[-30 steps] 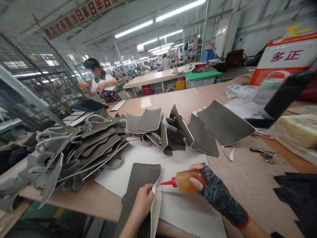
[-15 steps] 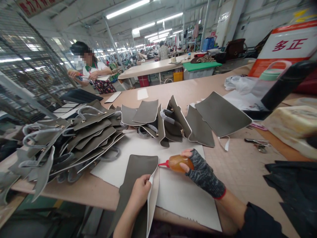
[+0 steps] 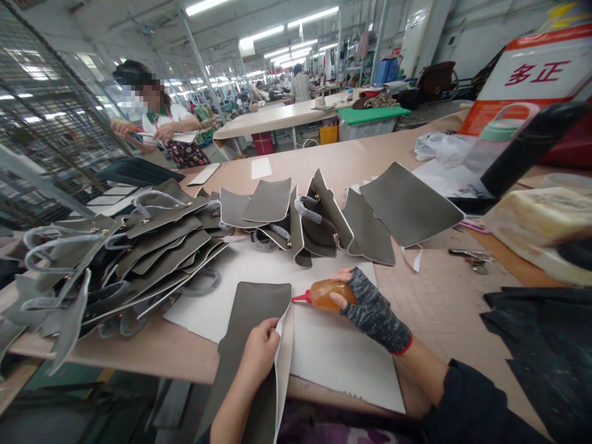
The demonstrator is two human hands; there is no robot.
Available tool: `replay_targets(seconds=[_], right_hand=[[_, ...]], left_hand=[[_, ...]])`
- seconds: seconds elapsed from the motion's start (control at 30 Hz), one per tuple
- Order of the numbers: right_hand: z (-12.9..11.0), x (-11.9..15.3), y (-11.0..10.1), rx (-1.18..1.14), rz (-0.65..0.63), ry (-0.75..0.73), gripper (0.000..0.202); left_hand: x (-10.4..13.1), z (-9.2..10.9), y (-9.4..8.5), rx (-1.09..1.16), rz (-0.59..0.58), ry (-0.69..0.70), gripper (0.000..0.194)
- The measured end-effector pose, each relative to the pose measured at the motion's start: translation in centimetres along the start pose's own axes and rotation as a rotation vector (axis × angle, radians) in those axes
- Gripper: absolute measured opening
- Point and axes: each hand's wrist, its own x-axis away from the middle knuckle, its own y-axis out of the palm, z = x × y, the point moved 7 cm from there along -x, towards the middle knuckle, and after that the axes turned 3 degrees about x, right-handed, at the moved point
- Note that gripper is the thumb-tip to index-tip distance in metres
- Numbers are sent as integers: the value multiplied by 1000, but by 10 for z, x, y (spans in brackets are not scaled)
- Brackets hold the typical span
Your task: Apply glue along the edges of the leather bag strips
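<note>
My left hand (image 3: 259,350) pinches the edge of a dark grey-brown leather panel (image 3: 261,308) with a pale lining, folded lengthwise and hanging past the table's front edge. In a fingerless grey knit glove with a red cuff, my right hand (image 3: 370,305) is wrapped round a squeeze bottle (image 3: 326,295) of amber liquid, probably glue. The bottle lies nearly level, its red nozzle pointing left, with the tip at the panel's upper right corner. Under the panel is a white sheet (image 3: 342,370) on the table.
Stacked bag pieces with wrapped handles (image 3: 157,259) crowd the left. More panels (image 3: 411,203) stand behind my hands. To the right are metal clips (image 3: 474,259), black sheets (image 3: 536,345), a wrapped block (image 3: 550,228) and a large can (image 3: 531,86). A co-worker (image 3: 157,117) stands across the table.
The whole view has shifted slightly, so everything sits a little further left and up. Both hands keep their grips, and the nozzle stays at the panel's corner.
</note>
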Motion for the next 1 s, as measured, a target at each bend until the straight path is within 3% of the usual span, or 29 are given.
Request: replay_targets(seconds=[0.23, 0.37, 0.63, 1.0], right_hand=[[0, -12, -2, -88, -126, 40, 26], [2, -13, -6, -116, -99, 76, 26], [8, 2, -3, -139, -150, 151, 29], [-4, 21, -2, -252, -225, 197, 23]], left_hand=[[-1, 1, 0, -16, 9, -1, 41], [1, 3, -1, -19, 22, 1, 39], [2, 4, -1, -20, 37, 14, 37], [5, 2, -1, -24, 68, 35, 35]])
